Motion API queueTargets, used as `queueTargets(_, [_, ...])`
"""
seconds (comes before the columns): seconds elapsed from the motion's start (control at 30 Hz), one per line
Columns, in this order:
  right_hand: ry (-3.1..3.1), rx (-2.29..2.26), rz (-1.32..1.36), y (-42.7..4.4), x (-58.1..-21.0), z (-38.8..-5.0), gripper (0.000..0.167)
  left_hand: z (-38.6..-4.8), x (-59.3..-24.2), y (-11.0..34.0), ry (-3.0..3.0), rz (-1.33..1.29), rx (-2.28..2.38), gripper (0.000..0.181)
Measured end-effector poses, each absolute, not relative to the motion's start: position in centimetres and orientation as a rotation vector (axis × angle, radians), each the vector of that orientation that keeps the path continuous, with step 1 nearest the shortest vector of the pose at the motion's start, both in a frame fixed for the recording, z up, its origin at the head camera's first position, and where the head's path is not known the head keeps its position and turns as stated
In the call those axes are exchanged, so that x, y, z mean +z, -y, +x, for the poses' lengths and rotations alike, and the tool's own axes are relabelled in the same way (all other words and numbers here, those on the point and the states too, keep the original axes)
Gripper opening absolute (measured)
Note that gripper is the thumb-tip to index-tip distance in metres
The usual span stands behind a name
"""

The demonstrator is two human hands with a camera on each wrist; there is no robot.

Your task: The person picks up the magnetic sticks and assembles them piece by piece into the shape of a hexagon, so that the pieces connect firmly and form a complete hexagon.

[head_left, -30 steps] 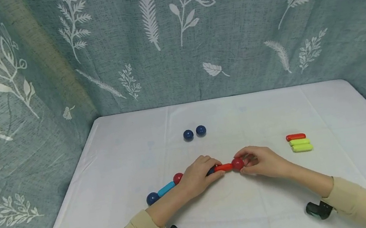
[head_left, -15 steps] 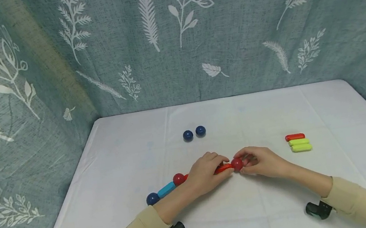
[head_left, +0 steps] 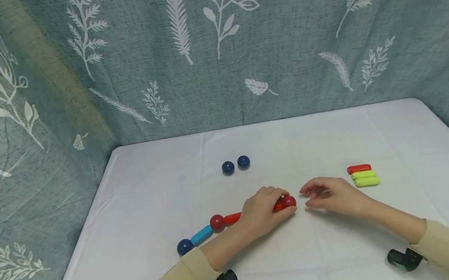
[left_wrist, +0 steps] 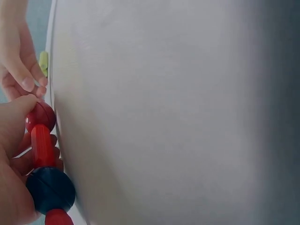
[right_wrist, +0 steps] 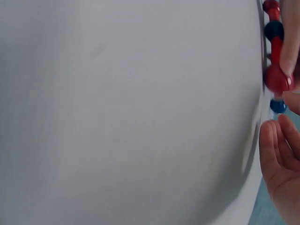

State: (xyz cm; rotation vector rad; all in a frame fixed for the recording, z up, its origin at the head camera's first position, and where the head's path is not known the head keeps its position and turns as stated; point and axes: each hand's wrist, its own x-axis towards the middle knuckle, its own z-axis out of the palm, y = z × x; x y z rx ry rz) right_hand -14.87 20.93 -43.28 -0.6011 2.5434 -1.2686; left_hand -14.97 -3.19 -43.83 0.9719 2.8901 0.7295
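A chain of balls and rods lies across the table: a blue ball [head_left: 185, 247], a light blue rod [head_left: 201, 235], a red ball [head_left: 217, 223] and a red rod [head_left: 233, 218]. In the left wrist view it continues with another blue ball [left_wrist: 50, 190], a red rod [left_wrist: 42, 146] and the red end ball [left_wrist: 41, 116]. My left hand [head_left: 263, 212] covers this part from above and grips the end ball between thumb and fingers. Just right of that ball, my right hand [head_left: 337, 195] holds nothing, its fingers relaxed and parted from the thumb.
Two loose blue balls [head_left: 228, 168] lie behind the hands. To the right are a red rod [head_left: 359, 168] and two yellow-green rods [head_left: 367, 181], side by side. The white-covered table [head_left: 158, 164] ends at a patterned curtain [head_left: 210, 103].
My left hand has slid right along the chain to the red end ball, uncovering a red rod behind it. My right hand has let go of that ball and moved slightly right.
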Motion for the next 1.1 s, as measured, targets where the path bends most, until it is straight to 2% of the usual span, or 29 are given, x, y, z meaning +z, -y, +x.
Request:
queueTargets(0.27, [-2.911, -1.114, -0.557, -25.1, -41.9, -15.5, 0.022, -14.9, -43.8, 3.5, -2.853, 0.947, 0.730, 0.037])
queueTargets(0.57, [-2.994, -0.895, -0.265, -29.3, -41.3, -16.5, 0.029, -14.9, -43.9, 3.8, -2.837, 0.958, 0.760, 0.036])
queueTargets(0.77, [-2.940, -0.891, -0.255, -29.0, -41.7, -17.4, 0.028, -15.0, -44.0, 3.9, -2.842, 0.986, 0.779, 0.035])
queueTargets(1.1, [-2.907, -0.910, -0.504, -25.4, -42.2, -17.9, 0.020, -15.0, -43.9, 4.3, -2.851, 0.969, 0.761, 0.035])
